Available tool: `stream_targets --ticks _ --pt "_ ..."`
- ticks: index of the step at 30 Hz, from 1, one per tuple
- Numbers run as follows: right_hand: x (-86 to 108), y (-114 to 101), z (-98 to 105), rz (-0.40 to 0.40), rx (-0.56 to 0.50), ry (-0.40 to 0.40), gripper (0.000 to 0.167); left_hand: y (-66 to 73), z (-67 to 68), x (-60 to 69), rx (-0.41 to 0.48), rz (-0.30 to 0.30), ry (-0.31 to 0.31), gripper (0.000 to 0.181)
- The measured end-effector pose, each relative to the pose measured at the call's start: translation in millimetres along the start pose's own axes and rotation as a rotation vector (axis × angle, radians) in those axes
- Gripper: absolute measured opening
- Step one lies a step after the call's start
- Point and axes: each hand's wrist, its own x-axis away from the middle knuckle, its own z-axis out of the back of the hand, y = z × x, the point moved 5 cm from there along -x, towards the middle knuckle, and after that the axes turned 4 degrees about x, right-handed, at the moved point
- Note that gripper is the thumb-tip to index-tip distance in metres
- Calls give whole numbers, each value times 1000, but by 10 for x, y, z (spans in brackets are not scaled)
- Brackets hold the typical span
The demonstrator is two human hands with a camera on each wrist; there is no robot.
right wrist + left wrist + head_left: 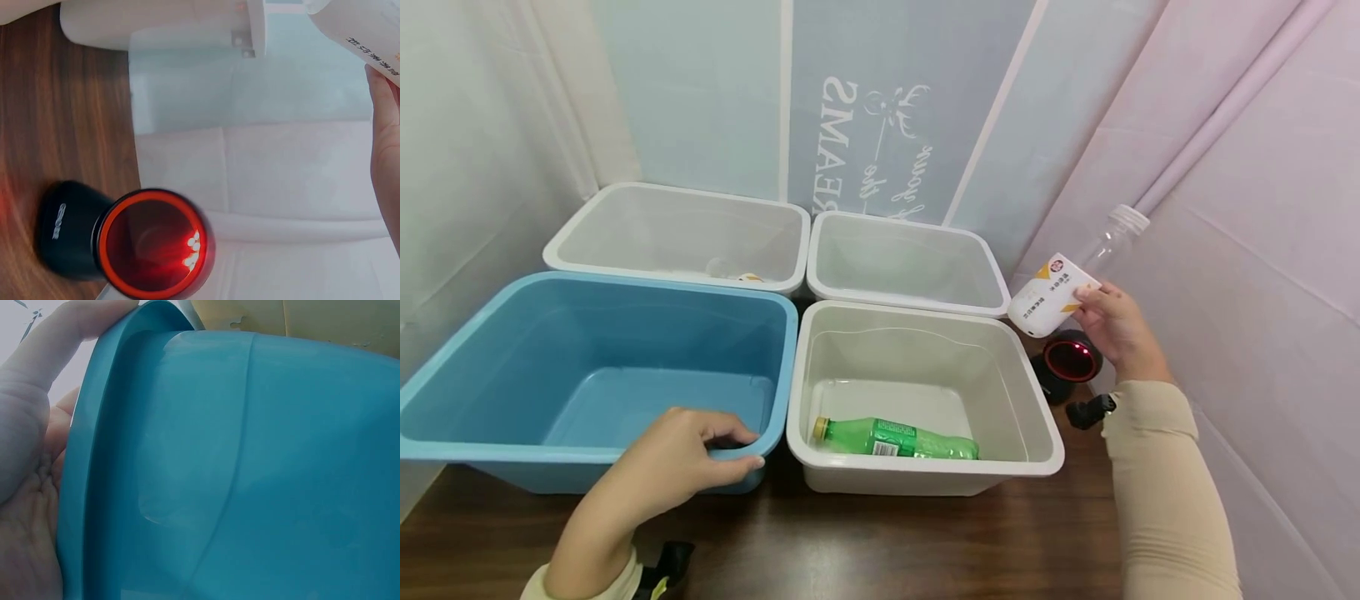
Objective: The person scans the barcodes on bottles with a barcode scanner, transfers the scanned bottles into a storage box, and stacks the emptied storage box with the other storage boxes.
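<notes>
Bottle point(1067, 282) pinched by right grip point(1116, 327), blue tub's rim point(89, 437) by left grip point(681, 454), green bottle point(895, 439) in head view alone

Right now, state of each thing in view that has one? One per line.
Left hand: gripping the blue bin's rim
Right hand: holding the clear bottle
Clear bottle: raised, tilted, cap end up
Green bottle: capped, on its side in the front grey bin
Front grey bin: upright, open-topped
Blue bin: upright, open-topped
Rear left bin: upright, partly hidden item inside
Rear right bin: upright, floor hidden
Black device: lit red
</notes>
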Motion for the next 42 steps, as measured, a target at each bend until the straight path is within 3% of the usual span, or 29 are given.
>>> stream_targets --ticks 19,33,42 --pt "-347 -38 -497 -26 80 -104 33 26 11 15 -20 -9 20 15" --pt "-519 -13 -794 -24 130 -165 34 23 -17 8 -19 -24 -5 21" --pt "-705 101 -1191 -88 152 -198 35 16 -16 9 -19 -12 -12 21"
